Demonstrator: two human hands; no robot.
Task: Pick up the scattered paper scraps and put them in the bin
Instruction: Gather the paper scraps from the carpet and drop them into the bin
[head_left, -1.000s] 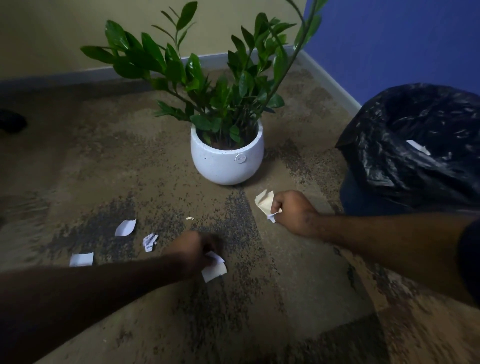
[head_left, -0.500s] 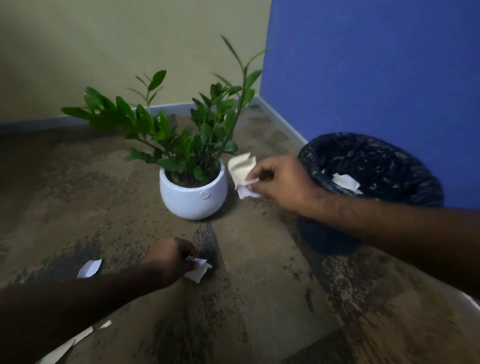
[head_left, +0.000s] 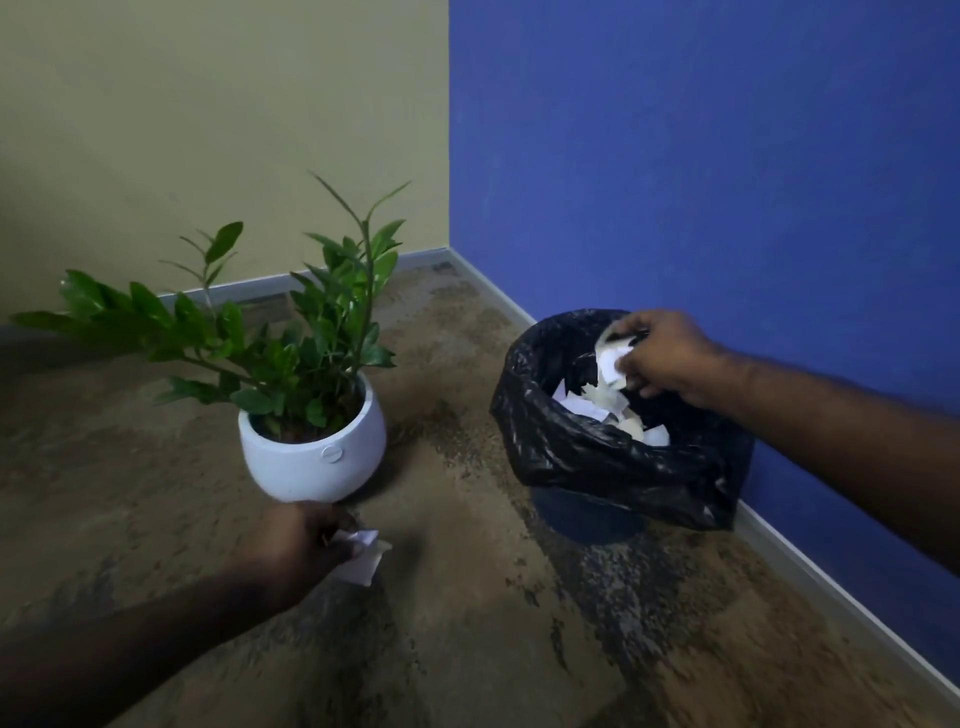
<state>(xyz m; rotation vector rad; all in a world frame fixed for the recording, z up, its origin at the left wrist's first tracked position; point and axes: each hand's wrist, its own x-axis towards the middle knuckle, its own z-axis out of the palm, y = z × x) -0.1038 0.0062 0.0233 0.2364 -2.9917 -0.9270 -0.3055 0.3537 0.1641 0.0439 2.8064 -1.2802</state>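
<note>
A round bin (head_left: 597, 452) lined with a black plastic bag stands against the blue wall at the right. Several white paper scraps (head_left: 631, 423) lie inside it. My right hand (head_left: 662, 358) hovers over the bin's mouth, its fingers closed on a crumpled cream and white scrap (head_left: 610, 358). My left hand (head_left: 301, 545) is low over the carpet, just in front of the plant pot, and grips a white scrap (head_left: 363, 558) that sticks out to its right.
A leafy green plant in a white pot (head_left: 311, 457) stands on the mottled brown carpet (head_left: 467, 623) left of the bin. A beige wall (head_left: 208, 130) and a blue wall (head_left: 727, 156) meet in the corner behind, with a pale skirting board (head_left: 831, 587).
My right hand has carried its scrap rightwards from beside the pot to above the bin. My left hand has lifted its white scrap and moved towards the pot. The view has swung right.
</note>
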